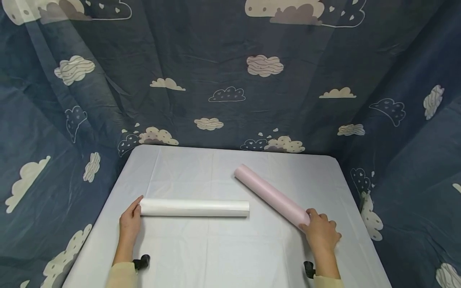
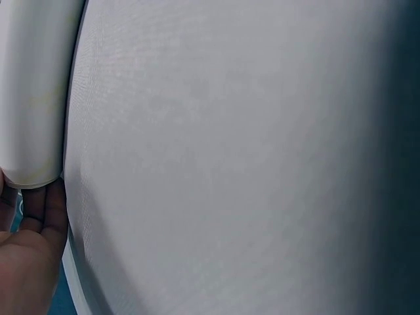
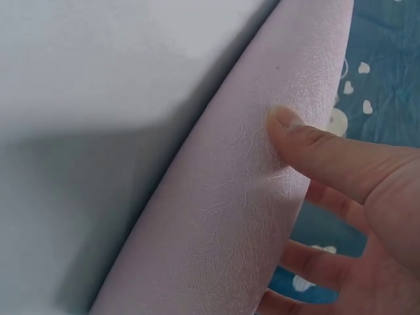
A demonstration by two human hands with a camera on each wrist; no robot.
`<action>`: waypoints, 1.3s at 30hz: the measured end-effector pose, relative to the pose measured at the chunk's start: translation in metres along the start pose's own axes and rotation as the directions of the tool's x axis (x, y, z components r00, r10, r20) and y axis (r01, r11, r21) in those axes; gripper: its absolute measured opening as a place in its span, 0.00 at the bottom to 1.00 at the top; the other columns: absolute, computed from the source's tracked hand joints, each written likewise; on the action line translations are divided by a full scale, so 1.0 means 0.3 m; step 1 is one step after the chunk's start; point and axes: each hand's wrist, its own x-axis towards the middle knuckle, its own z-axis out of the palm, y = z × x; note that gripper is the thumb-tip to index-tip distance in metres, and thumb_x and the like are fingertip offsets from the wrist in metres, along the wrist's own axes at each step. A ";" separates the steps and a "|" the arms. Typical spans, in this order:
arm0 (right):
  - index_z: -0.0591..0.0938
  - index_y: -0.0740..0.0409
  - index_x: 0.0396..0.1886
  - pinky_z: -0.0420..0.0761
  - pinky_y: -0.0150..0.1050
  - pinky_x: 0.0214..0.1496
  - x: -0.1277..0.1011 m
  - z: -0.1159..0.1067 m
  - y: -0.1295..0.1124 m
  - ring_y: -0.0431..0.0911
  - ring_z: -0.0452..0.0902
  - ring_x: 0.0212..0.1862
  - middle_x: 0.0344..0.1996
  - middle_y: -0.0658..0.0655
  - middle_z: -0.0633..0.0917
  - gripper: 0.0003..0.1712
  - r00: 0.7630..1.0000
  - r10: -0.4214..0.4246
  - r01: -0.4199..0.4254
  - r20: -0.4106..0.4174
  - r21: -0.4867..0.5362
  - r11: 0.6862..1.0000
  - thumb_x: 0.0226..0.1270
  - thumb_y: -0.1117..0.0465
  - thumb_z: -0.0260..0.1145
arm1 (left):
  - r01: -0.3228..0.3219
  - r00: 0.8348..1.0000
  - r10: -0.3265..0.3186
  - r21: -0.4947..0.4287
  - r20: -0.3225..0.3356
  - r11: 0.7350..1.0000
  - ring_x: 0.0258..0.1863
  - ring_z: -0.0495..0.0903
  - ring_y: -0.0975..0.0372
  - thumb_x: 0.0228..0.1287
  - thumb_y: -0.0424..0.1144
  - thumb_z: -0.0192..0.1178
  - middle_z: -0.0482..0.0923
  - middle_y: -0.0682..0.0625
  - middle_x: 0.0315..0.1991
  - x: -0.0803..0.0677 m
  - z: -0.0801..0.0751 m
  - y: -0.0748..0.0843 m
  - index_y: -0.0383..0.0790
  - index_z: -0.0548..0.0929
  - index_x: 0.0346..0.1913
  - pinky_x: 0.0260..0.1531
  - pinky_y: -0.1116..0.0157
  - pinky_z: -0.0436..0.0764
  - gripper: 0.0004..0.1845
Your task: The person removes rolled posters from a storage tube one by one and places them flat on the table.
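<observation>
A white roll [image 1: 194,208] was laid crosswise on the L half of the tbl, approx. parallel to its far edge, w/ its L end met by the L hand [image 1: 130,224]. By that hand's fingers, fairly straight, the end was touched rather than wrapped, & no firm hold was shown. A pink roll [image 1: 271,195] was set diagonally on the R half, its far end pointed up-left, nr. but apart from the white roll's R end. Its near end was gripped by the R hand [image 1: 321,236], w/ the thumb [image 3: 289,134] pressed on the creased-looking surface & the fingers spread along the opp. side, the hand being opened only to the roll's width. Both cream sleeves [image 1: 122,276] were seen at the bottom edge, each w/ a small black device [image 1: 141,262] at the wrist. The tbl [image 1: 180,172] was covered in white cloth w/ faint fold lines, & was surrounded at back & sides by a dark blue curtain [image 1: 216,48], printed w/ pale clouds, dots & hearts.
</observation>
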 end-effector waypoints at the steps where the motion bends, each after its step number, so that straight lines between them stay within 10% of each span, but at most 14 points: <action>1: 0.75 0.57 0.72 0.74 0.79 0.54 0.005 0.001 -0.004 0.80 0.72 0.61 0.61 0.79 0.78 0.39 1.000 -0.008 0.008 -0.003 0.000 1.000 0.65 0.51 0.78 | -0.003 1.000 0.003 0.002 -0.002 1.000 0.82 0.62 0.40 0.87 0.37 0.43 0.67 0.36 0.80 0.000 0.000 0.000 0.44 0.72 0.79 0.79 0.41 0.63 0.24; 39: 0.76 0.54 0.71 0.70 0.76 0.64 0.299 0.025 -0.139 0.74 0.69 0.66 0.68 0.73 0.77 0.36 0.980 -0.172 0.168 -0.098 -0.046 0.985 0.66 0.55 0.78 | 0.001 1.000 -0.001 0.007 0.001 1.000 0.82 0.62 0.41 0.87 0.38 0.44 0.67 0.38 0.80 0.010 0.001 -0.013 0.44 0.72 0.79 0.79 0.41 0.63 0.24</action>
